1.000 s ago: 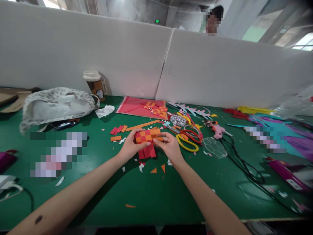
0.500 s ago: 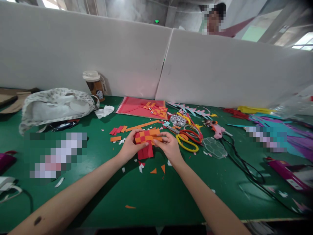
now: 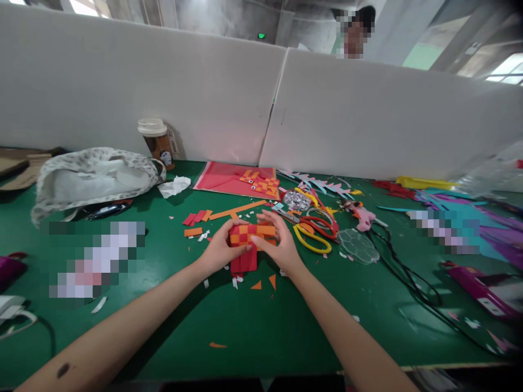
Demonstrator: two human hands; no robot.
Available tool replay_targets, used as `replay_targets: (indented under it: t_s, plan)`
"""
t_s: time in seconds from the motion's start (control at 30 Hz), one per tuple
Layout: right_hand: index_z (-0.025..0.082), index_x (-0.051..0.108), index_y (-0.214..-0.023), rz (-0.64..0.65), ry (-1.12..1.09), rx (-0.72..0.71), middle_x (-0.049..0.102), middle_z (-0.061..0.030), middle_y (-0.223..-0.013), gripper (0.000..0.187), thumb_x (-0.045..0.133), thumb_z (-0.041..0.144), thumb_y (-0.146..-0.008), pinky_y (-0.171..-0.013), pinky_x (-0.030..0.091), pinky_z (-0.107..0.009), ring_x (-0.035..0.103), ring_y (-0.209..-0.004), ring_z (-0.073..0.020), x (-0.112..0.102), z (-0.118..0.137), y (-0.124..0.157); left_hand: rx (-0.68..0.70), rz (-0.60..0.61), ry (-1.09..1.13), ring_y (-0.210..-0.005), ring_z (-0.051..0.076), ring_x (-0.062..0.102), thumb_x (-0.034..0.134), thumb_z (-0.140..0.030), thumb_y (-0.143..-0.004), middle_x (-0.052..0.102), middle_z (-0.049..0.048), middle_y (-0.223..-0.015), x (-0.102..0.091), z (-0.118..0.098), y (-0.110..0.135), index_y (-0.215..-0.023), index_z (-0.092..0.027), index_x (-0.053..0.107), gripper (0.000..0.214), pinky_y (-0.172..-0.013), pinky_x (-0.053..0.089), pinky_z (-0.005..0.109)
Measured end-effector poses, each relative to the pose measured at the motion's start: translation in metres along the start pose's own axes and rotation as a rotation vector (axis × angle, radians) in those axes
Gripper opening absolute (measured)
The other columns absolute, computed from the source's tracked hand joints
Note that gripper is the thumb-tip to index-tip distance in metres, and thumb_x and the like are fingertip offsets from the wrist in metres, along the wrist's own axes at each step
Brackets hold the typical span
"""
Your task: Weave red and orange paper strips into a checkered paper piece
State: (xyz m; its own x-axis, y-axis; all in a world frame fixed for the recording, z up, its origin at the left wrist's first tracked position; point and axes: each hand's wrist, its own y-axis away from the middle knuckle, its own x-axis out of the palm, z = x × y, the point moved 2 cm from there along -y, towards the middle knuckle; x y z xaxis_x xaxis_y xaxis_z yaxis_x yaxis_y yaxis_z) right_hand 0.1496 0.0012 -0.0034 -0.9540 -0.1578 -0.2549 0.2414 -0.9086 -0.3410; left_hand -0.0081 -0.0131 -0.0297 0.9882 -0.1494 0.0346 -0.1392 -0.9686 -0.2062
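Note:
Between my hands is a woven piece of red and orange paper strips (image 3: pixel 244 235), checkered on top, with red strip ends hanging toward me and orange ends pointing right. My left hand (image 3: pixel 220 245) grips its left side, thumb across the front. My right hand (image 3: pixel 280 239) pinches the right side, its thumb on the checkered part and the fingers behind. Just beyond lie a long orange paper strip (image 3: pixel 241 209) and short red and orange pieces (image 3: pixel 198 218). A finished-looking woven paper fish (image 3: pixel 261 185) rests on a red paper sheet (image 3: pixel 216 177).
Right of my hands lie yellow-handled scissors (image 3: pixel 312 239), red-handled scissors (image 3: pixel 322 226), a clear plastic palette (image 3: pixel 359 246) and a pink glue gun (image 3: pixel 363 215) with a black cord. A lidded cup (image 3: pixel 157 141) and a patterned cloth bag (image 3: pixel 96 179) stand left, before a white partition (image 3: pixel 163 81).
The woven paper has shifted slightly down and right and turned a little. My right thumb has moved onto its checkered face, and my right fingers have lifted behind it.

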Motion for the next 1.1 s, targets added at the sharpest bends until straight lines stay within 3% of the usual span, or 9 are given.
replay_targets:
  t_s: [0.13, 0.37, 0.57, 0.8, 1.1]
  plan:
    - [0.024, 0.054, -0.102, -0.024, -0.024, 0.055, 0.061, -0.0063, -0.102, 0.033, 0.063, 0.031, -0.072, -0.081, 0.048, -0.034, 0.060, -0.092, -0.0205, -0.001, -0.007, -0.001, -0.007, 0.004, 0.000, -0.091, 0.020, 0.058, 0.069, -0.023, -0.066, 0.057, 0.0073, -0.104, -0.001, 0.000, 0.000, -0.105, -0.020, 0.051, 0.043, -0.081, 0.047, 0.037]
    - [0.021, 0.059, -0.088, -0.133, -0.002, 0.103, 0.065, -0.0046, -0.086, 0.021, 0.061, 0.034, -0.071, -0.066, 0.049, -0.029, 0.061, -0.077, -0.0186, -0.004, -0.013, -0.004, -0.018, -0.029, -0.023, -0.090, 0.020, 0.057, 0.070, -0.023, -0.065, 0.056, 0.0067, -0.104, -0.002, -0.001, -0.001, -0.103, -0.020, 0.050, 0.043, -0.080, 0.048, 0.035]
    - [0.019, 0.062, -0.082, -0.181, -0.029, 0.138, 0.066, -0.0055, -0.082, 0.026, 0.057, 0.043, -0.076, -0.072, 0.048, -0.030, 0.061, -0.081, -0.0207, -0.005, -0.007, -0.004, -0.032, -0.028, -0.001, -0.089, 0.019, 0.058, 0.070, -0.022, -0.065, 0.056, 0.0066, -0.104, -0.001, -0.001, -0.002, -0.104, -0.020, 0.049, 0.044, -0.079, 0.048, 0.034]
    - [0.021, 0.053, -0.097, -0.052, -0.131, 0.136, 0.065, -0.0042, -0.088, 0.040, 0.071, 0.035, -0.065, -0.070, 0.051, -0.031, 0.063, -0.080, -0.0192, 0.002, -0.011, -0.001, -0.033, -0.029, -0.009, -0.091, 0.020, 0.058, 0.070, -0.023, -0.066, 0.056, 0.0071, -0.106, -0.002, 0.000, -0.001, -0.105, -0.019, 0.048, 0.044, -0.079, 0.050, 0.036]
    - [0.020, 0.056, -0.094, -0.084, -0.116, 0.139, 0.066, -0.0048, -0.086, 0.028, 0.066, 0.031, -0.070, -0.067, 0.050, -0.029, 0.063, -0.077, -0.0178, -0.002, -0.017, -0.004, -0.057, -0.043, 0.106, -0.092, 0.021, 0.061, 0.070, -0.020, -0.065, 0.059, 0.0064, -0.103, 0.002, 0.001, -0.001, -0.118, -0.022, 0.039, 0.061, -0.081, 0.050, 0.040]
